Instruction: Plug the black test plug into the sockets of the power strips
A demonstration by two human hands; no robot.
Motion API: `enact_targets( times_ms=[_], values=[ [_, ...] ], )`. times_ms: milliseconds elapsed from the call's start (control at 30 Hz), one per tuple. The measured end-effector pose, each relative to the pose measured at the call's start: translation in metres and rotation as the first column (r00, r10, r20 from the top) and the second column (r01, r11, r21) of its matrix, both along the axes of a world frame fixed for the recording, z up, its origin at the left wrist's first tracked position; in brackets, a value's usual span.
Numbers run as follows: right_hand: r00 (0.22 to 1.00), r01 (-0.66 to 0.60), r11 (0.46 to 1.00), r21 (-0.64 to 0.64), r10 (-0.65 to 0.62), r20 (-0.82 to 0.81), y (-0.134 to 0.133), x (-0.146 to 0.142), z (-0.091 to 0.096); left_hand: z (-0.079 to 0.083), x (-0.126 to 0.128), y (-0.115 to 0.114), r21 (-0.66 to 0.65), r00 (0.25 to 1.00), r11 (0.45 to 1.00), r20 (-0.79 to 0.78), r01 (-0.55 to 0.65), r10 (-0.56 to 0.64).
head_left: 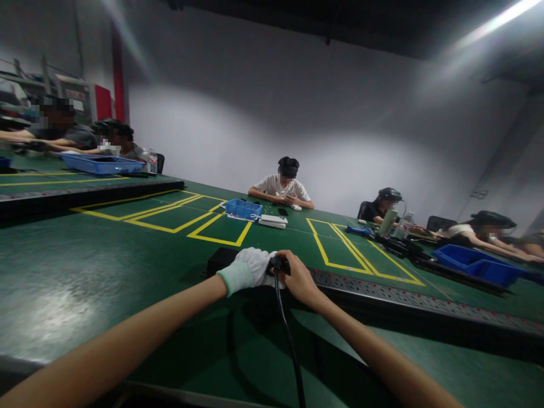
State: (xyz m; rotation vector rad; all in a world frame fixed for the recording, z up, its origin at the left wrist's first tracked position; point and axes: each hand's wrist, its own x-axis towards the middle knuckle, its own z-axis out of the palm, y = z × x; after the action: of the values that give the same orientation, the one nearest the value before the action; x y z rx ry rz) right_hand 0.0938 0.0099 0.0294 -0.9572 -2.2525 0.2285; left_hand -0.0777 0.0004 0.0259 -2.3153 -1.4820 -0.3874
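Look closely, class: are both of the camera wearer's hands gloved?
No, the left hand wears a white glove, while the right hand is bare.

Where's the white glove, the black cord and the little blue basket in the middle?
White glove [254, 266], head view: on its back.
Black cord [289, 335], head view: partway along its length.
Little blue basket [242, 211], head view: its front wall.

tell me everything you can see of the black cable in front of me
The black cable looks round, smooth and rubbery. At its upper end is a black plug, held in the bare right hand, with the gloved left hand close against it. From there the cable drops in a gentle curve and leaves view at the bottom edge. The plug's face is hidden.
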Motion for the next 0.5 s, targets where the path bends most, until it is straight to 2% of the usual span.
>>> enact_targets(
  times_ms=[133, 333, 400, 500],
  values=[
    [0.998, -0.039, 0.999, -0.033, 0.038, -0.041, 0.004, 0.001, 0.003, -0.002, 0.000, 0.001, 0.000, 1.000, 1.000, -0.008, -0.014, 0.014],
    [0.992, -0.124, 0.992, 0.007, 0.124, 0.000, 0.006, 0.001, 0.008, 0.006, 0.001, -0.005, -0.049, 0.998, 0.997, 0.007, -0.065, 0.066],
    [0.992, -0.087, 0.994, 0.059, 0.092, -0.082, 0.006, 0.003, 0.018, 0.008, 0.002, -0.007, -0.065, 0.999, 0.997, -0.004, -0.040, 0.040],
    [0.931, 0.035, 0.980, 0.196, 0.040, -0.363, 0.009, 0.015, 0.051, 0.008, 0.002, -0.008, -0.068, 1.000, 0.998, 0.000, -0.014, 0.014]
  ],
)
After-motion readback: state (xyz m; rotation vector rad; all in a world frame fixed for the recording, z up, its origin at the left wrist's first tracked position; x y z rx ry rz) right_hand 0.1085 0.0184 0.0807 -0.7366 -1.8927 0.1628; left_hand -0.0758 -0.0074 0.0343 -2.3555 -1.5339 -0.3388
